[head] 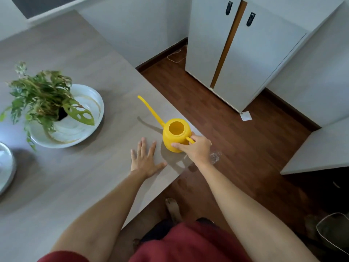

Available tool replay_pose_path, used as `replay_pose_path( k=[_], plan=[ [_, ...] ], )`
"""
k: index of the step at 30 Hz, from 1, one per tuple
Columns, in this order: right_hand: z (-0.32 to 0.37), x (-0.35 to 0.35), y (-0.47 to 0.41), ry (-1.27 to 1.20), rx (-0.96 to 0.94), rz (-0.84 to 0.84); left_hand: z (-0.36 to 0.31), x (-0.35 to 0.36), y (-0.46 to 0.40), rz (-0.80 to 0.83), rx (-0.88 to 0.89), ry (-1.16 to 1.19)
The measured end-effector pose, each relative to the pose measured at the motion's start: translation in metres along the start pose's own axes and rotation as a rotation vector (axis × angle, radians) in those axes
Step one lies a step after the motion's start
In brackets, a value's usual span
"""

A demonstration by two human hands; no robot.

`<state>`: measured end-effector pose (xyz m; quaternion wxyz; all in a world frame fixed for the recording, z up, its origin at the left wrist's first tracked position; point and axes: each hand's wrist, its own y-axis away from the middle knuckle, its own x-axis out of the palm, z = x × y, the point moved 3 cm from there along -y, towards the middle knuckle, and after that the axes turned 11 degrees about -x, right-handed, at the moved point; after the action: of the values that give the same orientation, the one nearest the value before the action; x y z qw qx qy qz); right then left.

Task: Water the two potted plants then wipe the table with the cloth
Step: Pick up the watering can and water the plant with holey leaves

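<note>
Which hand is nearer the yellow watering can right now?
Right. The right hand grips the handle of the yellow watering can; the left hand lies flat on the table beside it, not touching.

Grey wood-grain table [79,167], landmark = yellow watering can [174,136]. Can stands upright on the table right at its right edge, spout pointing away from the person, opening at the top. Left hand [145,159] lies flat, fingers spread, on the tabletop just left of the can. Well left of the can: white shallow dish [88,118] on the table with a leafy green potted plant [41,97] standing in it. Further left of the can, at the frame edge, part of a second white dish [6,167], mostly cut off. Can casts a shadow on the tabletop beside it.
</note>
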<state>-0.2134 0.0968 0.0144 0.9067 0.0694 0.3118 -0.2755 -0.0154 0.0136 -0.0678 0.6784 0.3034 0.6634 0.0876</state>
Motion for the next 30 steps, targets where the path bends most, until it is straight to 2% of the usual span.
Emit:
replay_pose_path(
  k=[4,9,17,21,30],
  plan=[
    [0.008,0.005,-0.005,0.002,-0.059,-0.006,0.005,-0.006,0.004,0.008,0.017,0.066],
    [0.038,0.003,-0.010,-0.060,-0.158,-0.061,0.026,-0.005,0.013,0.004,-0.069,0.128],
    [0.097,0.015,-0.021,-0.152,-0.298,-0.056,0.084,-0.009,0.033,-0.042,-0.237,0.260],
    [0.135,0.045,-0.021,-0.166,-0.350,0.002,0.130,-0.016,0.045,-0.086,-0.322,0.335],
    [0.208,0.090,-0.010,-0.194,-0.414,0.012,0.212,-0.018,0.063,-0.126,-0.460,0.421]
  ],
)
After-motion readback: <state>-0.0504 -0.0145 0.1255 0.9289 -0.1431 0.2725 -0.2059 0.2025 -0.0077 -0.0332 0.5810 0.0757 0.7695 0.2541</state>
